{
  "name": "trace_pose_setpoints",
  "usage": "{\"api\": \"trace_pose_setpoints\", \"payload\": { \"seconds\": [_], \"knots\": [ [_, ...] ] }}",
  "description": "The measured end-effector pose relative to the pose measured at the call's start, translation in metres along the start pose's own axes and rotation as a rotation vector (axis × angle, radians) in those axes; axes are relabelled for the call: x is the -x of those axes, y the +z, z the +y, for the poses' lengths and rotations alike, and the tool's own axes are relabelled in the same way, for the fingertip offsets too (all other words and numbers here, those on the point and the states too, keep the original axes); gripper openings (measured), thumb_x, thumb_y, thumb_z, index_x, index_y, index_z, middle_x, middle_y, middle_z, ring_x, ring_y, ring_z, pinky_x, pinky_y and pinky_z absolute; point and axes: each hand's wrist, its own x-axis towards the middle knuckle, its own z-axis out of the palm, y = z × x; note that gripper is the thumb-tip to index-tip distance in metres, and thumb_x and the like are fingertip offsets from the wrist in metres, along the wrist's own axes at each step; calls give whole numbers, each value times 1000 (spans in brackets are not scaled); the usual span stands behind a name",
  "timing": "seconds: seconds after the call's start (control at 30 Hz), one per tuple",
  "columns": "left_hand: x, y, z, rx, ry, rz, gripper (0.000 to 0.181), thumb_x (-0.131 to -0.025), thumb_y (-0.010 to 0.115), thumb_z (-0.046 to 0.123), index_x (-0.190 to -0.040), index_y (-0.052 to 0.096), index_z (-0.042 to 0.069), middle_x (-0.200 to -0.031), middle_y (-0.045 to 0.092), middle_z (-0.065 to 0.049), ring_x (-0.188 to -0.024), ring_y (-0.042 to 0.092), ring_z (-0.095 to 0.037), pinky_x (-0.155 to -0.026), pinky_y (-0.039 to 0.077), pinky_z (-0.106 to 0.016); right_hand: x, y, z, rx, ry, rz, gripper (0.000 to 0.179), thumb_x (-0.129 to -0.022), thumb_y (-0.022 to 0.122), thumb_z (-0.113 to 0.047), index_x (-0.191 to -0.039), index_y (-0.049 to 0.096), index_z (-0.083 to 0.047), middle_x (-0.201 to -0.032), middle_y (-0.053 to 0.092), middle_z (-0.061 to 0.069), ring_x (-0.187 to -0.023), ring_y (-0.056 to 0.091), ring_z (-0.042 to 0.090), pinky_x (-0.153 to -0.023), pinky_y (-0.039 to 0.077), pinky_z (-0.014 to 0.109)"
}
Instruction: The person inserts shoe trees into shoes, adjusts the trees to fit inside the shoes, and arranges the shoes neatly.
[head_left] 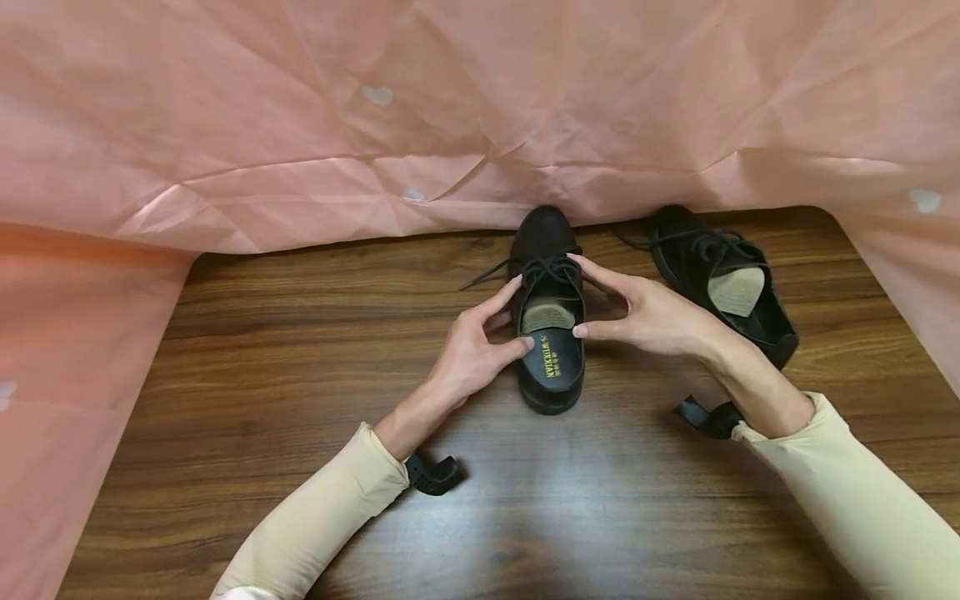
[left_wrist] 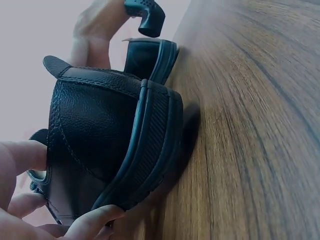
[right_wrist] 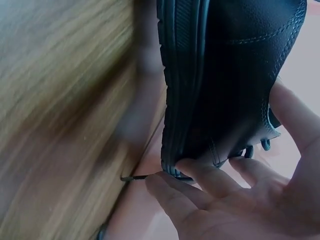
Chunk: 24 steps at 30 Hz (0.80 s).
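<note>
A black lace-up shoe [head_left: 551,367] stands on the wooden surface, toe pointing away, with yellow lettering on its insole and a beige pad [head_left: 548,316] inside. My left hand [head_left: 474,346] holds its left side, thumb at the opening's rim and fingers along the upper. From the other side my right hand [head_left: 652,312] grips it, thumb on the rim and fingers near the laces [head_left: 551,268]. The left wrist view shows the heel and sole edge of the shoe [left_wrist: 100,125]. In the right wrist view, fingers [right_wrist: 210,180] touch the shoe's side [right_wrist: 230,90] low by the sole.
A second black lace-up shoe [head_left: 776,321] lies to the right, angled, with a beige pad [head_left: 737,292] inside. Pink cloth [head_left: 465,108] with pale hearts hangs along the back and sides of the brown wooden surface [head_left: 300,333]. Black straps [head_left: 433,477] are on both wrists.
</note>
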Motion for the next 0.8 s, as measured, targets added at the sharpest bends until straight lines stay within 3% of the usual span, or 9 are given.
{"api": "trace_pose_setpoints", "payload": {
  "seconds": [0.2, 0.4, 0.6, 0.8],
  "knots": [
    [-6, 5, 1, 61, -11, -13, 78, -83, 78, 2, -148, 48, 32, -152, 44, -3, -129, 53, -23, -95, 52, -41, 3, -8, 0, 116, 35, 21, 87, -87, 74, -46, -156, 22, -44, -157, 35, 9, -142, 35, 32, -108, 33, 56],
    [-12, 10, 4, 60, -24, -35, 79, -82, 79, 5, -148, 47, 35, -151, 45, -2, -128, 54, -20, -96, 51, -40, 8, -16, -2, 187, 85, 19, 88, -85, 74, -53, -156, 22, -45, -159, 32, 10, -139, 38, 37, -104, 37, 57],
    [-16, 13, 3, 115, -52, -62, 79, -82, 79, 2, -148, 48, 32, -153, 41, -1, -131, 51, -24, -91, 53, -30, 8, -23, -4, 261, 86, -6, 90, -85, 74, -53, -158, 23, -38, -156, 29, 25, -141, 29, 49, -110, 23, 65],
    [-20, 17, 5, 124, -80, -60, 78, -82, 78, -2, -146, 50, 32, -154, 41, -1, -130, 52, -25, -91, 53, -30, 9, -26, 0, 288, 68, -11, 92, -85, 76, -49, -159, 24, -33, -155, 28, 28, -143, 28, 44, -116, 14, 60]
  ]
}}
